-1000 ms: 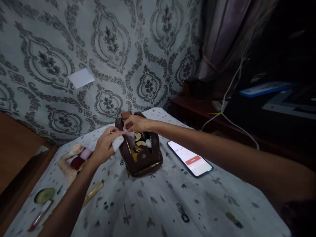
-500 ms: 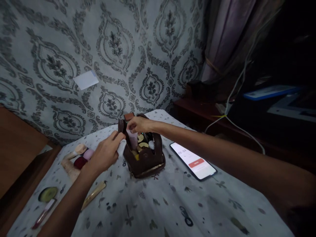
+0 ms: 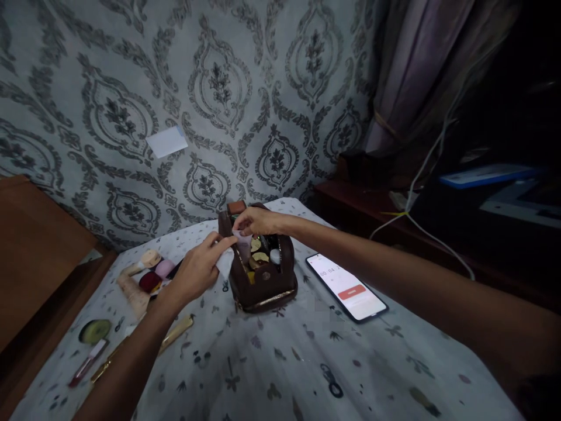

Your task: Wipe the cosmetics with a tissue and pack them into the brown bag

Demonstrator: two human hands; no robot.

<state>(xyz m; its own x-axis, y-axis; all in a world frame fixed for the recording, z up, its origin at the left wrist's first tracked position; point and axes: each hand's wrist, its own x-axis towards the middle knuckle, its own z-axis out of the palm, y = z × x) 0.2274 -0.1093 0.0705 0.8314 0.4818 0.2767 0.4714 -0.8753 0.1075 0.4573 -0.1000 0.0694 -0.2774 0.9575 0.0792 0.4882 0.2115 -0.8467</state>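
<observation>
A dark brown zip bag (image 3: 272, 301) stands open on the patterned sheet, with round gold-toned items (image 3: 259, 259) and a small white-capped item (image 3: 275, 256) inside. My right hand (image 3: 256, 222) reaches into its left part, fingers pinched at the top of a pale pink packet-like item (image 3: 243, 247). Close by, at the bag's left edge, my left hand (image 3: 204, 260) is closed on a thin white tissue-like piece (image 3: 225, 263) that hangs below its fingers. The fingertips of both hands almost meet; whether they touch is unclear.
Left of the bag lie a pink sponge (image 3: 165, 268), a beige tube (image 3: 132, 292), a round green-lidded container (image 3: 95, 331), a lip gloss tube (image 3: 89, 362) and gold tubes (image 3: 176, 332). A lit phone (image 3: 348, 289) lies on the right. A wooden panel (image 3: 39, 251) borders the left.
The view has shifted slightly, moving the scene rightward. My left hand has come a little nearer my right fingertips, and the white piece hangs lower. Both hands keep their grip.
</observation>
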